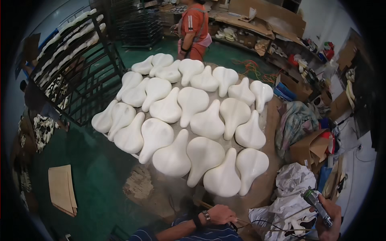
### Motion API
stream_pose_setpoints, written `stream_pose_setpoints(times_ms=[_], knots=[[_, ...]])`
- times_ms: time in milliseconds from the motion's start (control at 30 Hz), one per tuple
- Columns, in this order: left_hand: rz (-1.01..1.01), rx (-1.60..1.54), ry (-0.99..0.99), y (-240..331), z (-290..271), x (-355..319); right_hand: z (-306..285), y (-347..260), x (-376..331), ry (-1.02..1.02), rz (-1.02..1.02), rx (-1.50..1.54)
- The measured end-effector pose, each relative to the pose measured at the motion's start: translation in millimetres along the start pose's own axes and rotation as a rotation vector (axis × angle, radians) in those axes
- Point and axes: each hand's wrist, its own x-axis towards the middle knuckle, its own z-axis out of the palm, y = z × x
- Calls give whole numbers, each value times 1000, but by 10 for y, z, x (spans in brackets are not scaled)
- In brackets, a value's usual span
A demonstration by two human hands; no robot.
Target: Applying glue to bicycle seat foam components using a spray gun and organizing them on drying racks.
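Observation:
Many white bicycle saddle pads [193, 99] lie in rows on a table [270, 120], wide ends and narrow noses alternating. My left hand [220, 214], with a watch on the wrist, is closed beside the table's near edge, in front of my striped clothing. Thin cords run close to its fingers; whatever it grips cannot be made out. At the lower right, my right hand [330, 217] is wrapped round a green and silver hand tool [317, 205]. This tool is held above white plastic bags, apart from the pads.
A person in orange [194, 25] stands beyond the table. A dark rack [90, 76] bearing white pads rises at left. White plastic bags [295, 180], cardboard boxes [307, 148] and bundled cloth [295, 120] crowd the right side. Brown sheets [62, 188] lie on the green floor.

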Motion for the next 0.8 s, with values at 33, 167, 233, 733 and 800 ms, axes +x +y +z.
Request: stream_pose_setpoints(times_ms=[33, 167, 233, 733, 800], knots=[[-2, 12, 9, -37, 44, 23, 17, 23, 24, 5, 20, -3], [-87, 63, -32, -77, 55, 87, 161, 175, 126, 94, -190, -75], [167, 113, -13, 4, -95, 116, 130, -60, 14, 86, -24, -224], [30, 118, -25, 40, -262, 20, 228, -14, 710, 344, 124, -135], [64, 94, 59, 33, -248, 14, 168, 38, 696, 315, 56, -212]])
